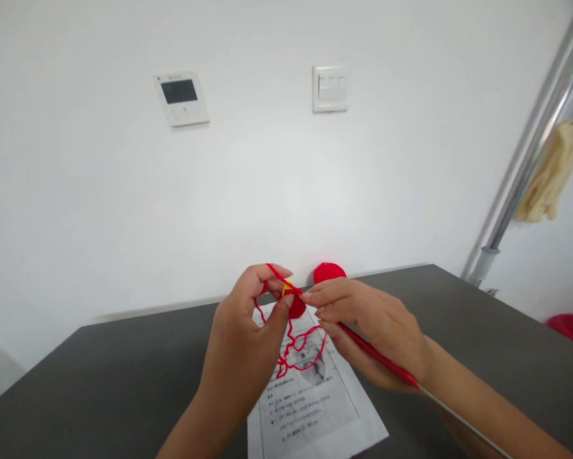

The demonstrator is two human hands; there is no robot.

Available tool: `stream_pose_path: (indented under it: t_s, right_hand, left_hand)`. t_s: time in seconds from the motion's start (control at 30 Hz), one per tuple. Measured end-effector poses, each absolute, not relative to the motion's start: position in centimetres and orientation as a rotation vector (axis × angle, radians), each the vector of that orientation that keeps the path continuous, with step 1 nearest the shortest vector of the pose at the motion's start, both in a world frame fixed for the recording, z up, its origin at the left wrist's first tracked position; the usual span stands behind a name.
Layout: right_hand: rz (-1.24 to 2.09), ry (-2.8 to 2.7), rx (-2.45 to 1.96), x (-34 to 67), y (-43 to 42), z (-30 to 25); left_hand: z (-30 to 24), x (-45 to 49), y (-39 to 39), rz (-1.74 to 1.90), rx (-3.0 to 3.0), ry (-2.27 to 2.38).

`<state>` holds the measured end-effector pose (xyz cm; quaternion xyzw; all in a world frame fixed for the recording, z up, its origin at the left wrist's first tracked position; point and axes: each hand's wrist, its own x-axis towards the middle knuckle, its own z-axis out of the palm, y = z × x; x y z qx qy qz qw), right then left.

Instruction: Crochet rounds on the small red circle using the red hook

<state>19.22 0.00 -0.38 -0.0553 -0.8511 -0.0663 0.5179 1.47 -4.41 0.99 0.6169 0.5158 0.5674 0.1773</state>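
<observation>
Left hand partly curled, pinching small red yarn piece over far end of printed sheet; right hand closed around red-handled crochet hook, right of sheet.

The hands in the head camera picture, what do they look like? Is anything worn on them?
They're a person's two bare hands, with no gloves: a left hand and a right hand. The left forearm and right forearm show no sleeves, watch or bracelet. I see no rings, but some fingers are partly hidden.
</observation>
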Motion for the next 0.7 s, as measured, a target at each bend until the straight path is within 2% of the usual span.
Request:
stream_pose_path:
  t_s: [0.23, 0.43, 0.57, 0.7]
  right_hand:
    - [0.017, -2.025, -0.225, 19.4, -0.4, -0.2]
    - [-0.179, -2.008, -0.084, 19.4, 0.1, -0.8]
    - [-0.259, -2.030, -0.010, 19.6, 0.3, -1.1]
    - [-0.187, -2.013, 0.049, 19.5, 0.6, -1.8]
  left_hand:
    - [1.1, 1.7, -4.5, 1.630, 1.779, 1.468]
    - [0.8, 1.9, -4.8, 1.764, 2.008, 1.624]
    - [-0.2, 1.7, -4.9, 1.974, 2.148, 1.462]
    - [-0.6, 1.2, -4.9, 2.083, 2.378, 1.189]
